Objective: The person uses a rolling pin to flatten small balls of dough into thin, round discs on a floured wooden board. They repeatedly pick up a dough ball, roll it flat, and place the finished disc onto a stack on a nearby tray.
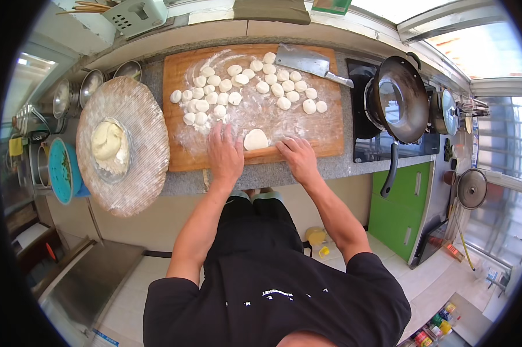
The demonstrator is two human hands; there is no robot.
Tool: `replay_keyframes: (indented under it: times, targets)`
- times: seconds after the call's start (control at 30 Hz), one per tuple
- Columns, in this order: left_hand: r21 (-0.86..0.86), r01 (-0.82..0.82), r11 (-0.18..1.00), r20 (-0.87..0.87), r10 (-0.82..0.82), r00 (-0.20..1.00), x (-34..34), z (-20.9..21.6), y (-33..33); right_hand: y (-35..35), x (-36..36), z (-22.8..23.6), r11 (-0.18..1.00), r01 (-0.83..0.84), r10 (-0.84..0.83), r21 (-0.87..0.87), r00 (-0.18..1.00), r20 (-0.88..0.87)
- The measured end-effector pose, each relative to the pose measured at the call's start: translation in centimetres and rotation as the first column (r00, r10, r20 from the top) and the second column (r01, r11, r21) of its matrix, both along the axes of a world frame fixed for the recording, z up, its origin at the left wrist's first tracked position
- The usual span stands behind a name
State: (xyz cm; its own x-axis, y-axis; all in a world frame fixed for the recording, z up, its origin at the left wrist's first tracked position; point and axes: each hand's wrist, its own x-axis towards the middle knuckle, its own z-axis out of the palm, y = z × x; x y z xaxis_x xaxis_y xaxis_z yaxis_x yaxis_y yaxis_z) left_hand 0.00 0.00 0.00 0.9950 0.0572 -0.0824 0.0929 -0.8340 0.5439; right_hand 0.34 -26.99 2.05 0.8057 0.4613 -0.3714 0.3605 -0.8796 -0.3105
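Observation:
A floured wooden cutting board (324, 136) lies on the counter with several small white dough pieces (238, 87) spread over it. A flattened round of dough (256, 139) lies near the board's front edge, under a thin wooden rolling pin (261, 152). My left hand (224, 155) lies flat, palm down, on the pin's left part. My right hand (297, 156) presses on the pin's right part, fingers bent over it. A cleaver (307, 61) rests at the board's far right corner.
A round woven tray (145, 133) left of the board carries a glass bowl of dough (109, 147). A teal bowl (60, 170) and metal bowls (90, 87) sit further left. A wok (397, 98) stands on the stove to the right, with a lidded pot (446, 111) beyond.

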Motion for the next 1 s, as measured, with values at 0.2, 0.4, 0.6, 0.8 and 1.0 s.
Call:
replay_keyframes:
  times: [0.2, 0.4, 0.6, 0.8, 1.0]
  targets:
    - [0.159, -0.149, 0.976, 0.361, 0.082, 0.929, 4.0, -0.3, -0.8, 3.1, 4.5, -0.1, 1.0, -0.018, 0.01, 0.022, 0.948, 0.319]
    - [0.13, -0.268, 0.955, 0.438, 0.187, 0.879, 10.8, -1.7, 1.4, 5.9, 11.1, -0.7, 0.995, 0.081, -0.095, 0.056, 0.939, 0.33]
    - [0.165, -0.166, 0.972, 0.363, 0.097, 0.927, 6.7, -1.3, 0.7, 4.8, 7.6, -0.8, 0.992, 0.044, -0.085, 0.116, 0.924, 0.373]
    - [0.165, 0.098, 0.981, 0.108, -0.117, 0.987, -1.8, -0.1, -0.5, 1.8, 0.7, -1.1, 0.991, -0.047, 0.001, 0.122, 0.935, 0.355]
    - [0.045, 0.109, 0.993, 0.199, -0.115, 0.973, -1.1, 0.0, 0.2, 1.0, 1.1, -2.2, 0.957, -0.113, 0.0, 0.269, 0.922, 0.386]
